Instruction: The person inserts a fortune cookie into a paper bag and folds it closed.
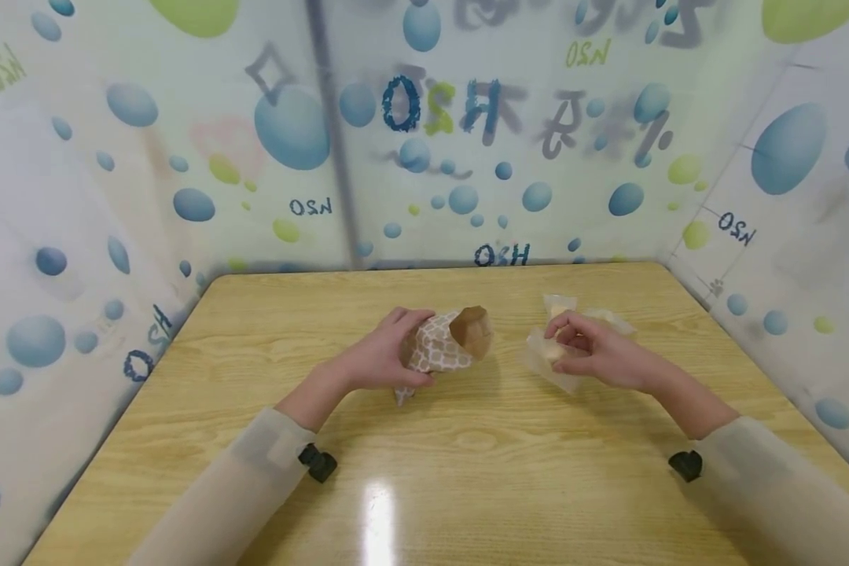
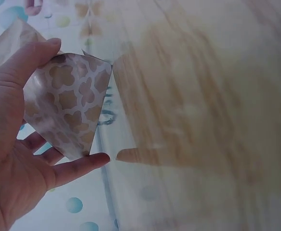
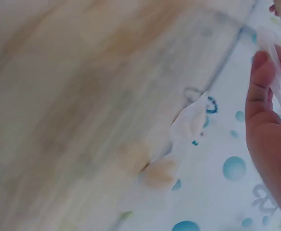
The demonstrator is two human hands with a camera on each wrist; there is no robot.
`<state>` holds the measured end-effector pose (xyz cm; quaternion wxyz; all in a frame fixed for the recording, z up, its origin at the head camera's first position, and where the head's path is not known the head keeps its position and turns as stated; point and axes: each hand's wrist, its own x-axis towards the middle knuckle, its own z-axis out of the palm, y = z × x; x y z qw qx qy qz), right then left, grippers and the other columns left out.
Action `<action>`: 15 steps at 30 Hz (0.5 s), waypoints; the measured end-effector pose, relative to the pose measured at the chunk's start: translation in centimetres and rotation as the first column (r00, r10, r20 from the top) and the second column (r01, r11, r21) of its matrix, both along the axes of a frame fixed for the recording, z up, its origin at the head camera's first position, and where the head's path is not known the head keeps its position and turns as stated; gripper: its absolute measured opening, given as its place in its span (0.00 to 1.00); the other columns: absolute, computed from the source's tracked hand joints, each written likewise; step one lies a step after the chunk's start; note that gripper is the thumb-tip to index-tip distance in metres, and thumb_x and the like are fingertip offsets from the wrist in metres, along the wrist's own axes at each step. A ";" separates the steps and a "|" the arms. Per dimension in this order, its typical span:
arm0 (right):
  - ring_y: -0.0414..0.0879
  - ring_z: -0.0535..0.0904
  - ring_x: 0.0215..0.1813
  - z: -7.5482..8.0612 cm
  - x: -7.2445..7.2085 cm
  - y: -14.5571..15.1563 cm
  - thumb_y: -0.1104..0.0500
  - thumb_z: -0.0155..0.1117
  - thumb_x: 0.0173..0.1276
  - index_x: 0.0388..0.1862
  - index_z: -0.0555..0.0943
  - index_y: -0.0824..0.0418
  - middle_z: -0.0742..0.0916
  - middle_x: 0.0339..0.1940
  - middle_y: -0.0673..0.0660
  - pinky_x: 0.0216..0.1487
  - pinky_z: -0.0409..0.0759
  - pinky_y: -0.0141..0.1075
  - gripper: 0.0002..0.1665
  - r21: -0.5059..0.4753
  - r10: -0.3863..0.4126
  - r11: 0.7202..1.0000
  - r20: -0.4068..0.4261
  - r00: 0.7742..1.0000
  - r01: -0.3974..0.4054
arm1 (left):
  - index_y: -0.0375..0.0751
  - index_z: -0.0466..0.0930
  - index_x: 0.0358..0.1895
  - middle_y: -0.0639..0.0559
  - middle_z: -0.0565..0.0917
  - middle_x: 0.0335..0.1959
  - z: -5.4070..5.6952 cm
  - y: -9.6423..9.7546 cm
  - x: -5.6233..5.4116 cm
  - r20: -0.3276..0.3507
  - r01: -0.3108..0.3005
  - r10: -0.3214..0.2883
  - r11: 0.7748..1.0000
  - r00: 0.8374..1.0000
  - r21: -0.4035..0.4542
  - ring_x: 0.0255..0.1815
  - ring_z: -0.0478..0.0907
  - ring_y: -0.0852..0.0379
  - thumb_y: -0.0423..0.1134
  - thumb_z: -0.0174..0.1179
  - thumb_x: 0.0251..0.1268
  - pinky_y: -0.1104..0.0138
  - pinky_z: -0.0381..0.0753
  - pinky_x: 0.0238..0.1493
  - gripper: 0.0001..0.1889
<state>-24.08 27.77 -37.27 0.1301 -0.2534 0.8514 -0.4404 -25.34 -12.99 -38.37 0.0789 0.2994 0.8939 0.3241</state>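
My left hand (image 1: 389, 350) grips a brown paper bag (image 1: 440, 343) with a white lattice pattern, its mouth gaping toward the right. In the left wrist view, the thumb of the left hand (image 2: 20, 110) lies over the bag (image 2: 70, 98) and the other fingers are under it. My right hand (image 1: 604, 352) pinches a small clear packet (image 1: 553, 365) with something pale inside, held right of the bag's mouth. The right wrist view shows the packet (image 3: 277, 72) between thumb and fingers of the right hand (image 3: 270, 115).
Two more clear packets lie on the wooden table (image 1: 424, 456) beyond the right hand: one packet (image 1: 560, 304) at the back, another packet (image 1: 611, 318) to its right. A patterned curtain (image 1: 424, 181) stands along the table's far edge. Black straps (image 1: 318, 462) sit on both wrists.
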 end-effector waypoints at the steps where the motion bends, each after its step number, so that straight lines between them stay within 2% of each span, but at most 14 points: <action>1: 0.45 0.79 0.43 0.2 0.1 -0.3 0.65 0.72 0.77 0.61 0.77 0.62 0.80 0.47 0.61 0.45 0.81 0.34 0.19 -0.006 -0.006 1.000 -0.005 1.000 0.006 | 0.46 0.57 0.88 0.41 0.67 0.76 0.0 0.0 0.0 -0.001 -0.002 0.002 1.000 1.000 -0.001 0.72 0.71 0.44 0.47 0.83 0.59 0.44 0.77 0.75 0.57; 5: 0.44 0.84 0.56 1.0 0.3 -1.5 0.62 0.70 0.80 0.61 0.81 0.58 0.83 0.60 0.61 0.53 0.84 0.33 0.15 0.003 -0.045 0.999 -0.014 0.999 0.045 | 0.46 0.56 0.88 0.40 0.67 0.76 0.1 -0.1 0.0 0.003 -0.012 0.012 1.000 1.000 -0.002 0.72 0.71 0.43 0.47 0.83 0.60 0.43 0.77 0.75 0.57; 7: 0.45 0.84 0.60 1.3 0.4 -2.0 0.61 0.69 0.81 0.61 0.82 0.57 0.84 0.63 0.60 0.55 0.85 0.34 0.14 -0.003 -0.056 0.998 -0.020 0.998 0.056 | 0.46 0.56 0.88 0.40 0.66 0.76 0.2 -0.1 0.1 0.007 -0.015 0.015 1.000 1.000 -0.003 0.73 0.71 0.43 0.47 0.83 0.60 0.43 0.77 0.76 0.57; 9: 0.43 0.85 0.58 1.6 0.4 -2.5 0.60 0.69 0.81 0.62 0.83 0.57 0.85 0.62 0.60 0.54 0.85 0.34 0.14 -0.004 -0.070 0.998 -0.027 0.997 0.070 | 0.46 0.56 0.88 0.40 0.66 0.76 0.2 -0.2 0.1 0.008 -0.020 0.020 1.000 1.000 -0.004 0.73 0.71 0.43 0.47 0.83 0.60 0.43 0.77 0.76 0.57; 12: 0.44 0.86 0.51 2.0 0.4 -3.3 0.56 0.70 0.81 0.64 0.83 0.57 0.87 0.58 0.61 0.53 0.87 0.38 0.17 -0.018 -0.098 0.995 -0.012 0.995 0.097 | 0.46 0.56 0.88 0.39 0.66 0.77 0.3 -0.3 0.2 0.007 -0.034 0.034 0.999 0.999 -0.001 0.73 0.71 0.42 0.48 0.83 0.59 0.43 0.77 0.76 0.57; 15: 0.43 0.89 0.52 2.4 0.4 -4.0 0.50 0.70 0.81 0.67 0.84 0.55 0.88 0.62 0.60 0.56 0.88 0.40 0.21 -0.027 -0.127 0.992 0.006 0.992 0.127 | 0.47 0.56 0.88 0.38 0.65 0.77 0.3 -0.4 0.3 0.001 -0.049 0.049 0.999 0.999 0.000 0.73 0.71 0.42 0.48 0.83 0.59 0.43 0.77 0.75 0.57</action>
